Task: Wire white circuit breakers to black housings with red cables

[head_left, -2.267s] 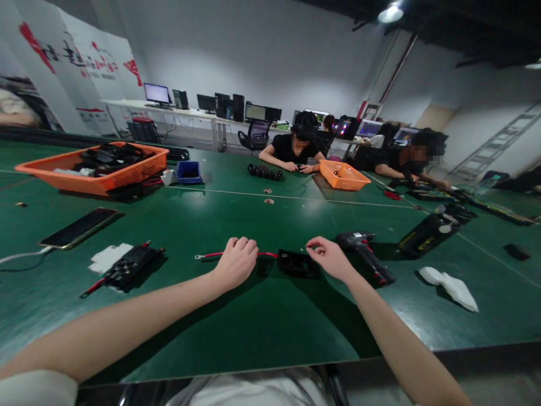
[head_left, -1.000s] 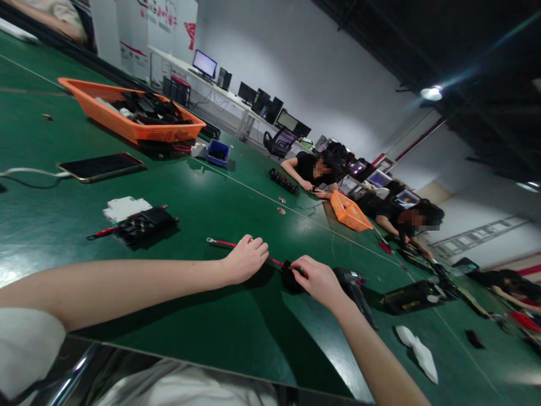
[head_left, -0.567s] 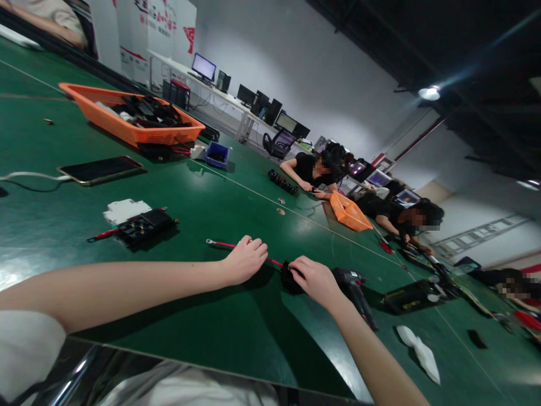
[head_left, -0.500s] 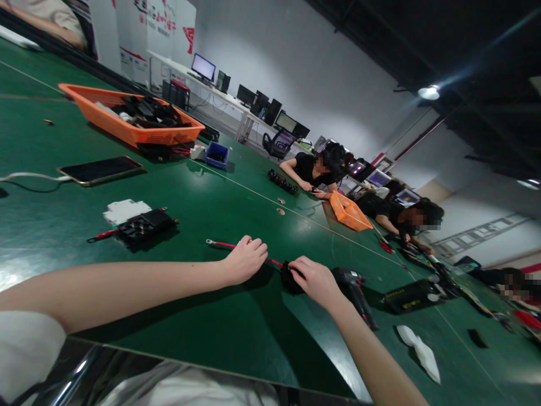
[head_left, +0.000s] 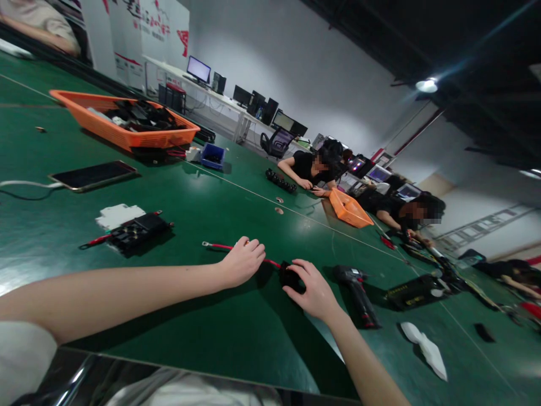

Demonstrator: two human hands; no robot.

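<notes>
My left hand (head_left: 243, 261) rests curled on the green table (head_left: 236, 338), its fingers closed over a red cable (head_left: 217, 246) whose metal lug end sticks out to the left. My right hand (head_left: 310, 290) lies over a small black block (head_left: 288, 277) at the cable's other end, fingers bent around it. The block is mostly hidden under that hand. A black and red power screwdriver (head_left: 359, 293) lies just right of my right hand.
A second black block with red leads (head_left: 133, 231) and a white piece (head_left: 116, 214) lie left. A phone (head_left: 93, 175), a large orange tray (head_left: 122, 121), a blue bin (head_left: 212, 155), white cloth (head_left: 425, 349). Two people work across the table by a small orange tray (head_left: 349, 208).
The view has tilted since the oldest frame. My right hand has come from beside the black block to cover it, sliding slightly toward me. My left hand stays on the red cable.
</notes>
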